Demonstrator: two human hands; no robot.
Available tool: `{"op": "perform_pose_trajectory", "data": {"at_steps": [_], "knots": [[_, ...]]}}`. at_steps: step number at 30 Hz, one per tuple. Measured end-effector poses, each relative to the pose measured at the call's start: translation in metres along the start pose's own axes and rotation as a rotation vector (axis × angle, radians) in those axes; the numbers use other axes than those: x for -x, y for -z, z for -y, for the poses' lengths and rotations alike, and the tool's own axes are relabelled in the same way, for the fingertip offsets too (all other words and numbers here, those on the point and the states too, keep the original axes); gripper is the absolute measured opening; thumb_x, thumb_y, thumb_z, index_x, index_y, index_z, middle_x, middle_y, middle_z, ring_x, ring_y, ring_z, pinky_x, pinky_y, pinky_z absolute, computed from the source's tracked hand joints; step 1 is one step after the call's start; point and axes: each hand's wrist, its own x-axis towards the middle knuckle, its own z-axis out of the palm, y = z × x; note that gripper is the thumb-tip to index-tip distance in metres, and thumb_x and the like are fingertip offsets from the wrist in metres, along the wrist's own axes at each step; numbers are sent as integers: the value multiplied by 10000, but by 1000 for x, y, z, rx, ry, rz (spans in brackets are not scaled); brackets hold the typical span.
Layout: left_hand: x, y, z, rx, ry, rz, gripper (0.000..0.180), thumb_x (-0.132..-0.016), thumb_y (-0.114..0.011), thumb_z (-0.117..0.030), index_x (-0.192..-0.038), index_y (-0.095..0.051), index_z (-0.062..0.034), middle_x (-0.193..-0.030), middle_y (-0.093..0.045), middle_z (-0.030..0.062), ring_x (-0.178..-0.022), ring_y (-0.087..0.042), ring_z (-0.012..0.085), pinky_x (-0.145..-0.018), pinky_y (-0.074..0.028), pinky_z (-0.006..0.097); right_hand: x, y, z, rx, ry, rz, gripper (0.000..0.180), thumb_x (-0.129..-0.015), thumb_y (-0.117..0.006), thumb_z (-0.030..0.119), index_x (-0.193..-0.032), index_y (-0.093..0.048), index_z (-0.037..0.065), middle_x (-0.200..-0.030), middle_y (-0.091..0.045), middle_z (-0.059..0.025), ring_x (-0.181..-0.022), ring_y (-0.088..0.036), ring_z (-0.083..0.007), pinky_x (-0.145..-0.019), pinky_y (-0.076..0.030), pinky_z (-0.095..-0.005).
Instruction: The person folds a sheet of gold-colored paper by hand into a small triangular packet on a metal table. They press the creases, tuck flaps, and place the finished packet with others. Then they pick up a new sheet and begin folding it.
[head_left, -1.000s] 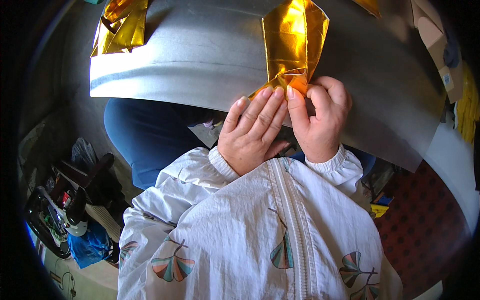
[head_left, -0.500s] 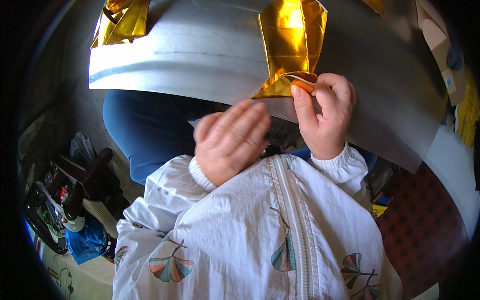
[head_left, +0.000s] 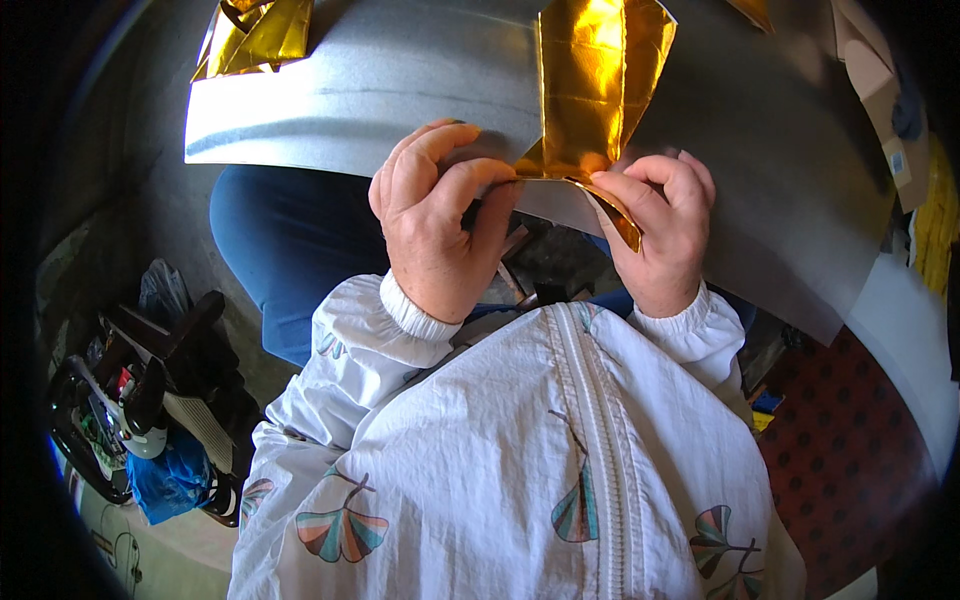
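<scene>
Grey and smooth, a curved sheet-metal work surface (head_left: 380,90) fills the upper half of the head view, bending with the lens toward the rim. Below its near edge, on the far left, dark tools and a blue bag (head_left: 165,480) lie in a cluttered heap on the floor, too shadowed to make out singly. At the upper left corner of the metal sits a crumpled piece of gold foil (head_left: 255,35), well apart from the hands.

Moving inward, a blue-clad leg (head_left: 290,250) shows beneath the table edge, and the white jacket (head_left: 500,460) with fan-shaped leaf prints covers the lower middle of the view.

The left hand (head_left: 440,225) is raised at the table's near edge, its fingers curled tightly with thumb and fingertips pinched on the lower left corner of a folded gold foil sheet (head_left: 595,85). That sheet stands in the centre top of the frame, its upper part resting on the metal surface and its narrowed lower end gathered between the two hands.

The right hand (head_left: 660,230) is just beside the left, fingers bent and closed, pinching the foil's lower right flap, which juts down as a pointed fold below the thumb.

Farther right, a dark red patterned mat (head_left: 850,440) lies under the table's edge, and cardboard pieces (head_left: 870,80) rest at the upper right.
</scene>
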Motion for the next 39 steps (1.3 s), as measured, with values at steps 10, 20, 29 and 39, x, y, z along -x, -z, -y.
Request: {"op": "perform_pose_trajectory", "data": {"at_steps": [10, 20, 29, 39], "knots": [[-2, -1, 2, 36, 21, 32, 230, -653, -813, -78, -828, -669, -118, -1120, -624, 113, -1140, -559, 311, -874, -394, 425, 3, 0, 1, 15, 0, 5, 223, -719, -740, 37, -923, -717, 124, -877, -574, 9, -845, -572, -162, -952, -344, -435], [0, 0, 3, -5, -3, 52, 215, -682, -819, -69, -842, -685, -119, -1205, -604, 124, -1156, -554, 303, -932, -427, 407, -3, 5, -3, -65, -56, 64, 141, -765, -730, 91, -902, -702, 112, -883, -601, -4, -833, -588, -173, -959, -340, -444], [0, -3, 0, -41, 20, 25, 173, -686, -808, -118, -815, -694, -102, -1195, -610, 136, -1194, -527, 321, -952, -372, 437, 0, -8, 2, -35, -122, -79, 140, -814, -734, 207, -814, -655, 90, -874, -603, -12, -820, -571, -196, -925, -357, -447], [-1, -8, 0, -23, 35, 4, 143, -721, -771, -138, -803, -666, -86, -1225, -585, 160, -1203, -506, 337, -976, -350, 442, -4, -17, 6, 34, -209, -131, 175, -803, -748, 225, -799, -620, 106, -819, -563, -18, -798, -544, -204, -876, -381, -437]]}}
